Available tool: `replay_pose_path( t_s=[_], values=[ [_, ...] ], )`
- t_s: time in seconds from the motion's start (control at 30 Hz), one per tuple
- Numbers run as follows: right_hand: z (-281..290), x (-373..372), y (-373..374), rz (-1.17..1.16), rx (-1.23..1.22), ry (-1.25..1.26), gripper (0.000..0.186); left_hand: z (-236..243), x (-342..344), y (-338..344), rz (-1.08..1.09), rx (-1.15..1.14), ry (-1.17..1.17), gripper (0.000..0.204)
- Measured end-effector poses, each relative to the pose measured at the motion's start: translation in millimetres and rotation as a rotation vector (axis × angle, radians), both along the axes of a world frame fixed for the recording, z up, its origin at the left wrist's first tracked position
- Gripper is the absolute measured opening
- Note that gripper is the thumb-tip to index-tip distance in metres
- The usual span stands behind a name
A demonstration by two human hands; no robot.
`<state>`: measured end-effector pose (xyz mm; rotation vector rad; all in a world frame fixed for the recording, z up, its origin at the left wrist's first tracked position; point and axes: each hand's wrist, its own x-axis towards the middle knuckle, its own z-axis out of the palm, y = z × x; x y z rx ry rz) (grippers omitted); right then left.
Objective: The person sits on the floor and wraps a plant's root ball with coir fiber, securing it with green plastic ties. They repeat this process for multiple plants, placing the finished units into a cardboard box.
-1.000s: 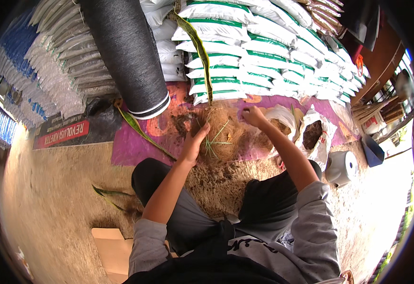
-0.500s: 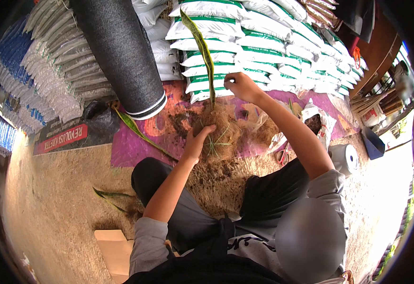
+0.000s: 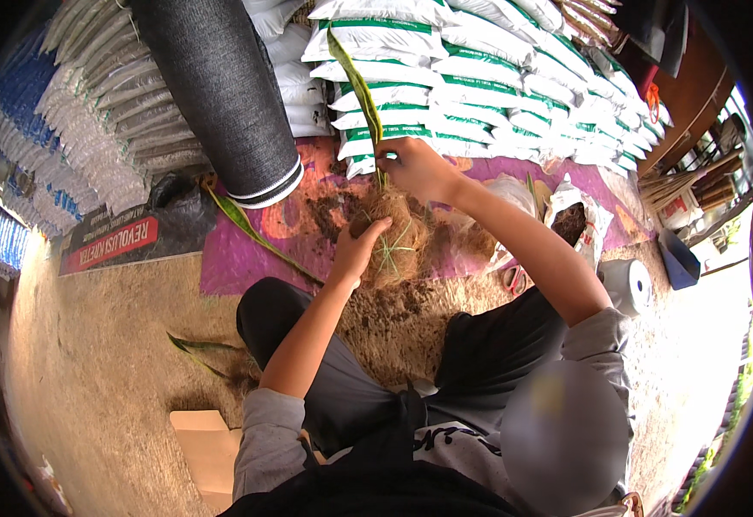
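A ball of brown coconut fibre stands in front of my knees, with pale green string crossing its near side. A single snake plant leaf, green with yellow edges, rises from its top. My left hand grips the ball's left side, thumb across the front and fingers hidden behind. Close against the leaf's base is my right hand, fingers curled in a pinch; whatever is between them is too small to make out. Another snake plant leaf lies to the left of the ball.
Red-handled scissors, an open white bag of soil and a white roll lie to the right. Stacked white-and-green sacks and a black mesh roll stand behind the purple sheet. Cardboard lies lower left.
My right hand has moved left and slightly down to the leaf's base, still pinched. My left hand stays on the fibre ball, which now looks slightly turned.
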<state>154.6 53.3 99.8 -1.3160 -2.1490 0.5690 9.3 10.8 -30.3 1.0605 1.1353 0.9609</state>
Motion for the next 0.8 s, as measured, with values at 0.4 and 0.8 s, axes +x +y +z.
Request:
replay_pose_path(
  t_s=[0.4, 0.8],
  values=[
    [-48, -8, -58, 0.165, 0.025, 0.177, 0.013, 20, -2, -4, 0.135, -0.162, -0.184, 0.049],
    [-74, -14, -77, 0.132, -0.029, 0.236, 0.009, 14, -1, -3, 0.119, -0.135, -0.333, 0.037]
  ],
)
